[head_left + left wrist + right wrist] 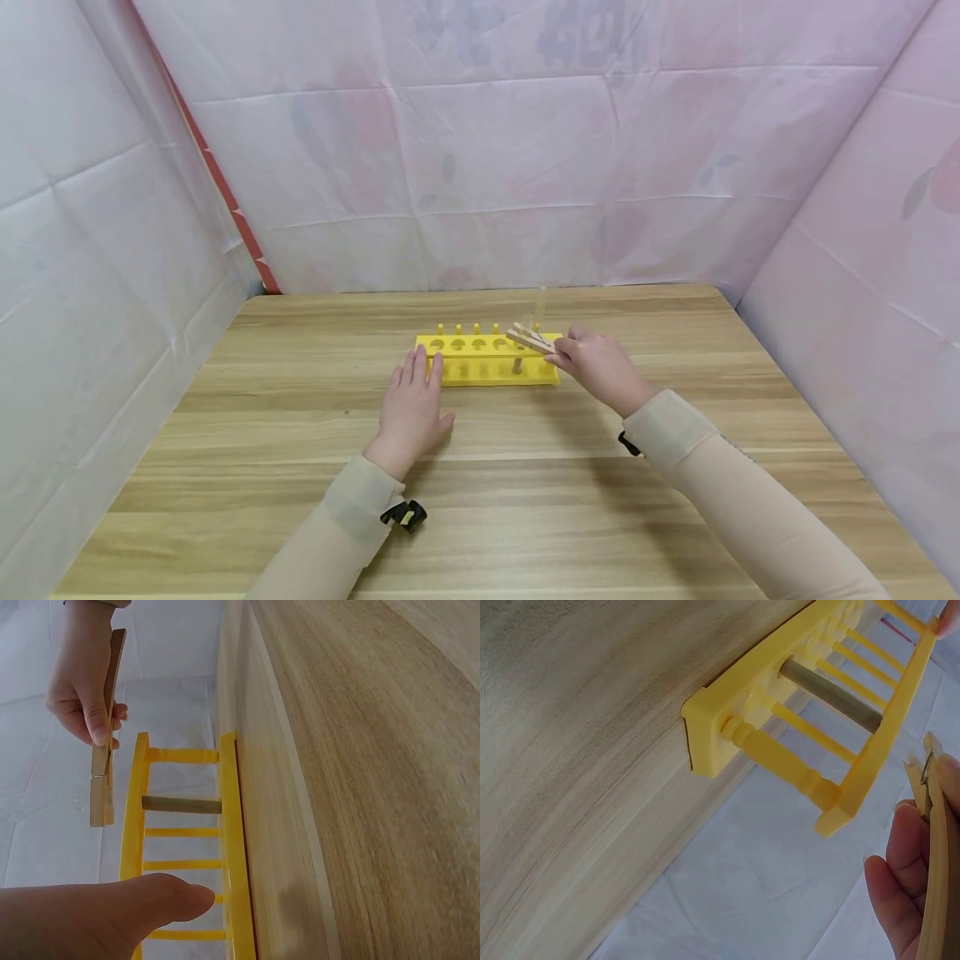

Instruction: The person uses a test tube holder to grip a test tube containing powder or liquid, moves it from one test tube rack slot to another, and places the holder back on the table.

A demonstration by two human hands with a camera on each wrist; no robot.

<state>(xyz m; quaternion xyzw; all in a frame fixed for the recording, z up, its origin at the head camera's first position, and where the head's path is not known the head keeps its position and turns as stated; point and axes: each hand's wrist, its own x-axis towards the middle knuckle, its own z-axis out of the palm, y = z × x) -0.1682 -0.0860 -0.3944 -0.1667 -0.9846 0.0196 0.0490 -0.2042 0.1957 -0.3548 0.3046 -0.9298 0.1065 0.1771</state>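
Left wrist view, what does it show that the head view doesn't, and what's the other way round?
Only the left wrist view shows the back end of the pale wooden spring clip sticking out past the right hand. Only the head view shows the round holes along the top of the yellow plastic rack, and a long red strip at upper left. Both show the rack on the wooden tabletop, a dull grey-brown cylinder in it, the clip in the right hand, and at least part of the left hand.
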